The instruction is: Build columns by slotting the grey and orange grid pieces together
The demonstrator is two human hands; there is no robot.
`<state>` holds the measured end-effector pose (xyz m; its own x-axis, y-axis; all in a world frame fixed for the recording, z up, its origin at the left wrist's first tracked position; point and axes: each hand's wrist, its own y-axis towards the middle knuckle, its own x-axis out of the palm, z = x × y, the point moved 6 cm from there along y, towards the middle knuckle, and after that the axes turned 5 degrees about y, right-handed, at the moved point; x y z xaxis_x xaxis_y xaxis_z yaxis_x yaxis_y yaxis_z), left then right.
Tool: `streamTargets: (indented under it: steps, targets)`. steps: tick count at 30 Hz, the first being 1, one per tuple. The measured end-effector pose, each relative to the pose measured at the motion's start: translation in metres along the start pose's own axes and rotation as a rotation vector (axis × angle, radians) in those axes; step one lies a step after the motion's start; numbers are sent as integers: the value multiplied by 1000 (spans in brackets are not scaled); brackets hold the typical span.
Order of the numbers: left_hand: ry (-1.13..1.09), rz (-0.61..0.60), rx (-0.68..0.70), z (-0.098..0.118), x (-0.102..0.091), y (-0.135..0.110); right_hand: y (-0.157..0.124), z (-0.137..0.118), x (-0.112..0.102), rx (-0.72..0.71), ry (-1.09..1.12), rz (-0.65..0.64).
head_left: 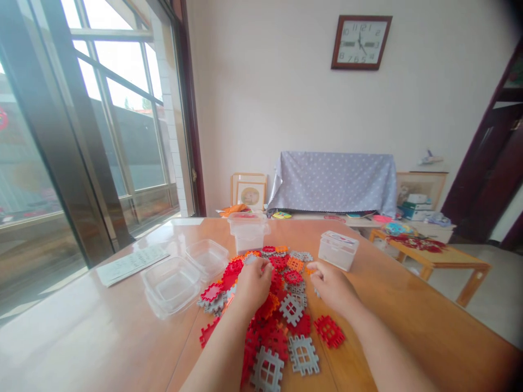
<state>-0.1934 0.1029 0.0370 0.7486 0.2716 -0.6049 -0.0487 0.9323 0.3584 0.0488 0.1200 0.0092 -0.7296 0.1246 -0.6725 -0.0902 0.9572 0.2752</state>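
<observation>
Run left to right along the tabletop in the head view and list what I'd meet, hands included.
Pale rectangular paper → clear shallow plastic container → left bare hand → grey square plastic piece with window-like openings → right bare hand.

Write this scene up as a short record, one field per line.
Left hand: over the tile pile, grip unclear
Right hand: at the pile's right edge, grip unclear
Tile colors: red, orange, gray
Left of pile: open box, clear; paper farther left
Behind pile: clear tub
Beyond right hand: small box
Surface: brown table
Wall: clock
</observation>
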Motion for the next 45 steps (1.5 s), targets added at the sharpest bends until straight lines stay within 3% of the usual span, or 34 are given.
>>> streamTargets:
  steps: [8,14,18,22,27,30,36,42,45]
  targets:
    - [-218,69,-155,-14,-13,5,0,-6,-2,-44,30,83]
    - [-217,80,-158,-12,-28,4,1,-3,-8,-23,59,124]
    - [-229,113,-222,-23,-33,7,1,1,-8,5,72,141]
    - [-18,55,-221,-32,-26,9,-1,-8,4,-74,66,119]
    - [371,-142,63,-14,0,-3,-3,-17,24,-127,60,68]
    - [467,-246,135,-3,8,-13,-4,-18,30,-155,30,58]
    - [594,-209,127,6,-5,-14,-5,-15,30,-137,22,73]
    - [549,-251,39,-4,-9,-8,-4,-12,26,-138,30,105]
    - [526,-189,9,-7,-13,-4,-4,-15,25,-155,11,135]
